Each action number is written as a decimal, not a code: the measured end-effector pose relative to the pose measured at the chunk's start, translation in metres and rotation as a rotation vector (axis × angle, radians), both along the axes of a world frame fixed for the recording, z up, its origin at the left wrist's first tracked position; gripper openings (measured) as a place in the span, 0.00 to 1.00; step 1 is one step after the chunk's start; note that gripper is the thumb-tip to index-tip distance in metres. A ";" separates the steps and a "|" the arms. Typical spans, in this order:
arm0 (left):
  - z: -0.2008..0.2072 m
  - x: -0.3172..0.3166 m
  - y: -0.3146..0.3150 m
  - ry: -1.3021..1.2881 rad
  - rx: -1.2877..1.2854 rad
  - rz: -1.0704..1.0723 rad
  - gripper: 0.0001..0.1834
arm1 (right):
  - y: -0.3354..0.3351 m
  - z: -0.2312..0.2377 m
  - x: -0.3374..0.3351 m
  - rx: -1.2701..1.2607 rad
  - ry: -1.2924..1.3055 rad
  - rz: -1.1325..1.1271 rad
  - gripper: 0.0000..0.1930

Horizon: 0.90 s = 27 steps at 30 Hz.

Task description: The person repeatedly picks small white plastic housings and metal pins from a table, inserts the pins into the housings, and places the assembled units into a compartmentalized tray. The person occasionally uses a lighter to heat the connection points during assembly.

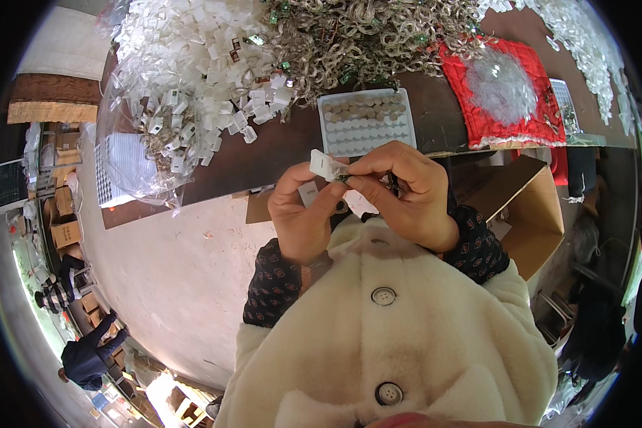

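In front of my chest, my left hand [303, 210] grips a small white plastic housing [324, 165] between thumb and fingers. A second white piece [308, 192] shows against its fingers. My right hand [406, 196] meets the left, its thumb and forefinger pinched at the housing's right end on a tiny part that is mostly hidden by the fingertips. Something dark and thin shows beside the right palm. Just beyond the hands, a white tray [323, 121] holds rows of small round discs [364, 108] in its far part.
White housings [192, 43] are heaped at the far left, some in a clear plastic bag [121, 135]. Tangled clear wire coils with green boards [364, 43] lie behind the tray. A red cloth [460, 93] bears clear strands [503, 85]. Below right stands an open cardboard box [538, 221].
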<state>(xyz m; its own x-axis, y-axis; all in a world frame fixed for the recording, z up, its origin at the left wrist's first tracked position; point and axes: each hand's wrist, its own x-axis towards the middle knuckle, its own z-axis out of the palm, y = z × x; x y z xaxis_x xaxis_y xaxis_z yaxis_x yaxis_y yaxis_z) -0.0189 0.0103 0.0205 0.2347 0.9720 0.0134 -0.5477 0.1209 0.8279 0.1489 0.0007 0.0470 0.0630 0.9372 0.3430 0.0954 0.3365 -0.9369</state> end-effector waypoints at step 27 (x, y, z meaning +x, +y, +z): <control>-0.011 0.012 -0.007 0.003 0.126 0.200 0.11 | -0.002 -0.010 -0.010 -0.094 0.078 0.085 0.13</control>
